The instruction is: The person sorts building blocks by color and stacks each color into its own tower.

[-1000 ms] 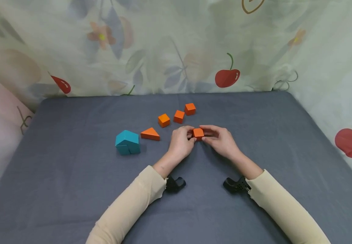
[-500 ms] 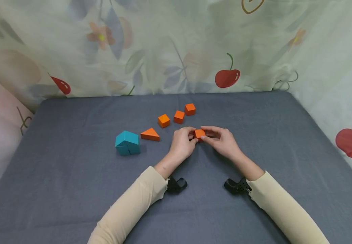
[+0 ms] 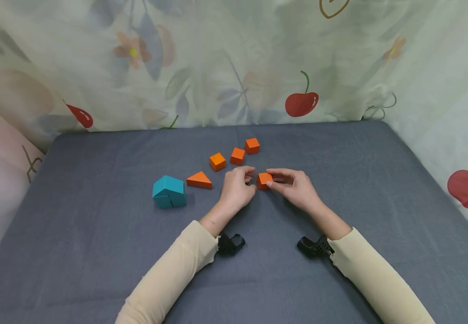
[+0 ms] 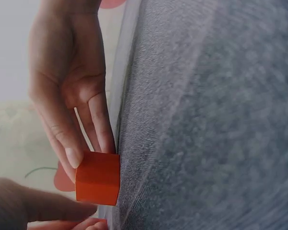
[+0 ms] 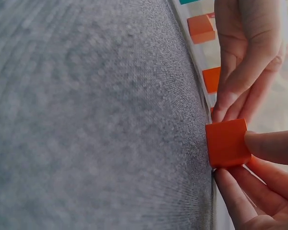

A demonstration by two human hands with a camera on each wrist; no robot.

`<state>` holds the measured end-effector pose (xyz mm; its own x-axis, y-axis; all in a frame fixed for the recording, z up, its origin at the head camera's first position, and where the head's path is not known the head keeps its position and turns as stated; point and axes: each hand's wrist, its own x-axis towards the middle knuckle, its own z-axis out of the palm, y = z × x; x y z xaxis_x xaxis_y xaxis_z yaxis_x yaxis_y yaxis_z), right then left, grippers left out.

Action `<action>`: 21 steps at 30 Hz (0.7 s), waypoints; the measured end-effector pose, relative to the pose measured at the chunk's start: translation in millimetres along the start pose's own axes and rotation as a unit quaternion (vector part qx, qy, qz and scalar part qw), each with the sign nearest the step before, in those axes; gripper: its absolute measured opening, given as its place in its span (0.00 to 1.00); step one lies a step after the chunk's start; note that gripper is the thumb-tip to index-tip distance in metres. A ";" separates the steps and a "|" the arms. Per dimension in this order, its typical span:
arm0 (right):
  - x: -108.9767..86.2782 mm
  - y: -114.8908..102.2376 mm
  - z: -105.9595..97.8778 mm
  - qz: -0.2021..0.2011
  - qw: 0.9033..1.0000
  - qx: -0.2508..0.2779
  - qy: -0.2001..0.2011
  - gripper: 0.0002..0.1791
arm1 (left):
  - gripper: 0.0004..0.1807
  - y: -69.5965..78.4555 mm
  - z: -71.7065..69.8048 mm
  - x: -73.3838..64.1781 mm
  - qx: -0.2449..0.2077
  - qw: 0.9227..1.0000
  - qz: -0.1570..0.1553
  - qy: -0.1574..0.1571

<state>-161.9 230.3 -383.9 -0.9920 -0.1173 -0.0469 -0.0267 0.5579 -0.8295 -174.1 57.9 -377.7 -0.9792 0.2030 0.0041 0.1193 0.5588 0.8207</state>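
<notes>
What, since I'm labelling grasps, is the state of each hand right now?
Left hand: open, holding nothing.
Right hand: closed, holding the nearest orange cube.

In the head view, soft, even light is falling across the table point(image 3: 274, 288), with faint shadows lying beneath the sleeves point(image 3: 377, 275). Both wrist views are appearing dimmer, the table's nearest expanse blurring while the orange cube point(image 5: 228, 143) is showing crisper edges.

The left hand point(image 3: 235, 189) has been drawn off the front cube point(image 3: 264, 181), toward the table's point(image 3: 75, 225) left edge; a gap has been opened between them.
</notes>
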 end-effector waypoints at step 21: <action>-1.0 -1.6 -0.1 -0.013 1.000 -0.023 0.002 0.22 | 0.27 -8.2 -9.8 20.0 -0.051 0.986 0.046 0.149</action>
<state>-160.9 229.5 -382.5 -0.9914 -0.1288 -0.0226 -0.0585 0.5913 -0.8044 -196.3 49.6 -378.8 -0.9715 -0.0039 0.2369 0.2083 0.4623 0.8619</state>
